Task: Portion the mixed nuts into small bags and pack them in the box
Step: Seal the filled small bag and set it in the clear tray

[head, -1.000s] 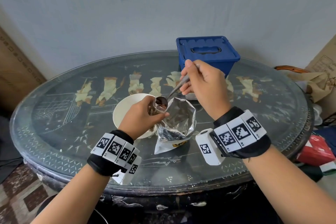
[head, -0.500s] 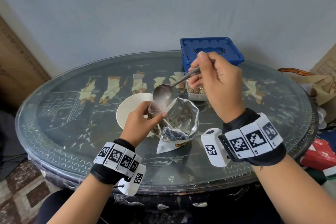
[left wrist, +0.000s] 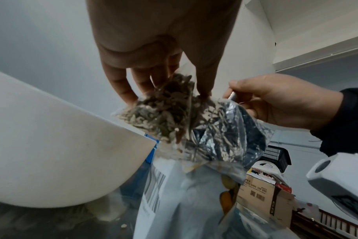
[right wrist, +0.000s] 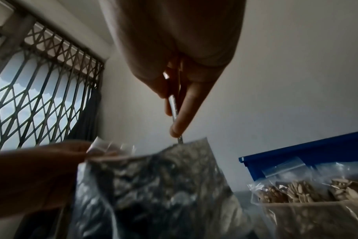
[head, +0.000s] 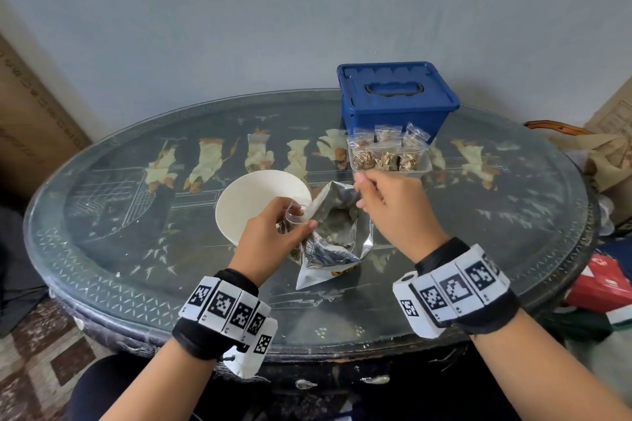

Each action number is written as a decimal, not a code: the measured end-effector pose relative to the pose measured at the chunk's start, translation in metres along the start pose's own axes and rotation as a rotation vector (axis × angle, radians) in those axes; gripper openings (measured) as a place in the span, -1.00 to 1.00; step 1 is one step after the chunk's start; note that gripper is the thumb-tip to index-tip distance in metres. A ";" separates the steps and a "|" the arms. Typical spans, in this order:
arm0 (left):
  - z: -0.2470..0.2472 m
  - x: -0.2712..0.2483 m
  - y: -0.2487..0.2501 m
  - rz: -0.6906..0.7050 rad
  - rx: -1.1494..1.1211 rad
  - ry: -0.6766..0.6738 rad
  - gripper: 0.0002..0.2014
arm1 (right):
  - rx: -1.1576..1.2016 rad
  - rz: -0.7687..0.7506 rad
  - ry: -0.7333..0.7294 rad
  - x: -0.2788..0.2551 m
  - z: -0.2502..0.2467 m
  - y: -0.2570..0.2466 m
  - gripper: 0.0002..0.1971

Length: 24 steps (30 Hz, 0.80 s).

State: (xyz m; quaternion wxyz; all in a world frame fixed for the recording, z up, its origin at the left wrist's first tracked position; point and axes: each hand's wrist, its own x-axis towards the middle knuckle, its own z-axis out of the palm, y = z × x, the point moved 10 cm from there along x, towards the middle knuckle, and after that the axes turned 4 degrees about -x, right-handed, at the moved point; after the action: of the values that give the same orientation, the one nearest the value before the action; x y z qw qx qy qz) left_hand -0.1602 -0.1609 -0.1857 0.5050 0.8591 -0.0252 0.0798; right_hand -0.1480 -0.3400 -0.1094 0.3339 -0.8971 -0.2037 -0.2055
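Left hand (head: 273,236) is curled round a small clear bag (left wrist: 164,110) with its mouth held open, part-filled with the nut mix, right over the seam between the white bowl (head: 246,202) and the big foil pouch (head: 337,239) near the middle of the bench (head: 102,249). Right hand (head: 393,208) pinches a metal spoon (right wrist: 175,110) by the handle — the shaft drops straight down into the pouch's open mouth, and the scoop end is hidden inside, so what it carries can't be told. The pouch stands upright, its lower edge on the glass top, touching the bowl's side. Toward the far edge, a clear tray (head: 424,167) holds several filled small bags (head: 386,154) standing on end — and just behind it, touching or nearly so, sits the blue box (head: 393,102) with its lid on. Both wrists wear black bands with square markers.
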 end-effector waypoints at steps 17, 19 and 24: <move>0.006 -0.011 0.012 0.083 0.061 -0.024 -0.65 | -0.067 0.241 -0.310 -0.011 0.050 0.017 -0.58; 0.006 -0.011 0.011 0.083 0.064 -0.029 -0.65 | -0.015 0.316 -0.326 -0.009 0.052 0.023 -0.57; 0.006 -0.009 0.011 0.081 0.062 -0.041 -0.65 | 0.136 0.490 -0.317 -0.011 0.047 0.033 -0.59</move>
State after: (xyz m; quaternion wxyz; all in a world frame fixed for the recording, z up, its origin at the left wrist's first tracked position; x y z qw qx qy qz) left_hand -0.1694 -0.1721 -0.1806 0.4738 0.8740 -0.0681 0.0834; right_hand -0.1296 -0.3335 -0.1649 0.3967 -0.9161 -0.0441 0.0380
